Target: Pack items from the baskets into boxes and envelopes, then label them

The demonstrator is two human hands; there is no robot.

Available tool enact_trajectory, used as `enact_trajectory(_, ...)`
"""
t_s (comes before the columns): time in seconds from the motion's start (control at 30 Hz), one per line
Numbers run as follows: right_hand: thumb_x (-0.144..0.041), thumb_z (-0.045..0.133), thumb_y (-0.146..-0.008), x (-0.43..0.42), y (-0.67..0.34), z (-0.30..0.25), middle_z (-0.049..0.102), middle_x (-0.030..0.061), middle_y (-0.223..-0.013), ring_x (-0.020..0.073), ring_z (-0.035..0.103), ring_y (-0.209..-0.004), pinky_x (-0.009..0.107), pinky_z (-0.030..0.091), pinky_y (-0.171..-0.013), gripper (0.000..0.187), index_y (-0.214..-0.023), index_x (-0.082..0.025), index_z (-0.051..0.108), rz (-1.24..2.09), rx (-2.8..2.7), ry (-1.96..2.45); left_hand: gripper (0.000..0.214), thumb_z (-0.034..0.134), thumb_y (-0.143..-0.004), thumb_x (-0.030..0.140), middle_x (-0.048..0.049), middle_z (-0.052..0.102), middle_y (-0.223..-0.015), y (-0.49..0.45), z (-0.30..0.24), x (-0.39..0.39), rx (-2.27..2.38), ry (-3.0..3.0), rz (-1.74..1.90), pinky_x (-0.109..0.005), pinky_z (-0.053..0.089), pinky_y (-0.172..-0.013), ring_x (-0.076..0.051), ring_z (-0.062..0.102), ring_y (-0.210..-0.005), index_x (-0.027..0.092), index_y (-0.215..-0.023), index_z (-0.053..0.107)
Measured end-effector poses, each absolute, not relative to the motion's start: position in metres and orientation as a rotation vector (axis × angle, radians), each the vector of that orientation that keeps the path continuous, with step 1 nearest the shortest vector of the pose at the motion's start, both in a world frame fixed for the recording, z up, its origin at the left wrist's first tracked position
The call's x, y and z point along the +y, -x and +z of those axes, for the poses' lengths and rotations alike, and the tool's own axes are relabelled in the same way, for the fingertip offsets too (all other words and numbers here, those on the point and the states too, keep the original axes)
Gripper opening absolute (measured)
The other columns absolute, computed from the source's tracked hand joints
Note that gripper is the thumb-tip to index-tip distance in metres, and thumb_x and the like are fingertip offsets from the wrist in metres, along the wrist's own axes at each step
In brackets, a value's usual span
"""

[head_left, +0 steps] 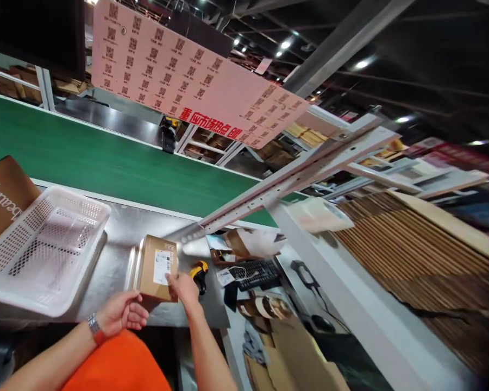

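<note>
A small brown cardboard box (150,270) sits on the metal bench (118,228), with a white shipping label (162,266) on its top. My right hand (182,288) rests at the box's near right corner, thumb and fingertips touching the label's lower edge; most of its fingers are hidden from view. Palm turned up, my left hand (122,313) hovers beside the box's near left corner, fingers loosely bent and apart, holding nothing. Just right of my right hand lies a yellow and black barcode scanner (199,276).
A white plastic basket (100,217) stands at the left beside a brown carton (8,190). Behind the bench runs a green conveyor belt (146,174). A keyboard (256,274) is to the right, near stacked flat cardboard (424,255). A pink code board (179,70) hangs above.
</note>
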State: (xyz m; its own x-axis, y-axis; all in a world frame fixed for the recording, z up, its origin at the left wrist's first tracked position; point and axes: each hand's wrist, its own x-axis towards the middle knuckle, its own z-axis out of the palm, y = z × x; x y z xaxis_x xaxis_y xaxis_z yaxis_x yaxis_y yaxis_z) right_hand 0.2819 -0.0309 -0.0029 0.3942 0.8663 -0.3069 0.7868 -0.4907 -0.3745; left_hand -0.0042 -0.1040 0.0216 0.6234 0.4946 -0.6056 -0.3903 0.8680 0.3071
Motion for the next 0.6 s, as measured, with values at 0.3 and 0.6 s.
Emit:
enact_trajectory(0.3,-0.040,0.051,-0.103,-0.009,-0.250,-0.035,0.061,0.0224,-0.163,0.0337,0.053,-0.155,0.054,0.041,-0.130,0.055,-0.149,-0.014,0.066,0.416,-1.827,2.011,0.051,0.088,-0.071,0.058,-0.0051,0.081,-0.076,0.010,0.026,-0.081,0.872,-0.256,0.568,-0.026,0.052,-0.065,-0.018,0.076,-0.064,0.021,-0.093,0.060)
enact_trajectory(0.6,-0.066,0.051,-0.103,0.003,-0.215,-0.058,0.016,0.0244,-0.186,0.0400,0.011,-0.175,0.060,0.010,-0.142,0.097,-0.175,-0.004,0.030,0.359,-2.200,2.089,0.049,0.081,-0.076,0.062,-0.0022,0.079,-0.079,-0.010,0.032,-0.065,0.940,-0.356,0.660,-0.029,0.051,-0.071,-0.018,0.074,-0.069,0.022,-0.093,0.059)
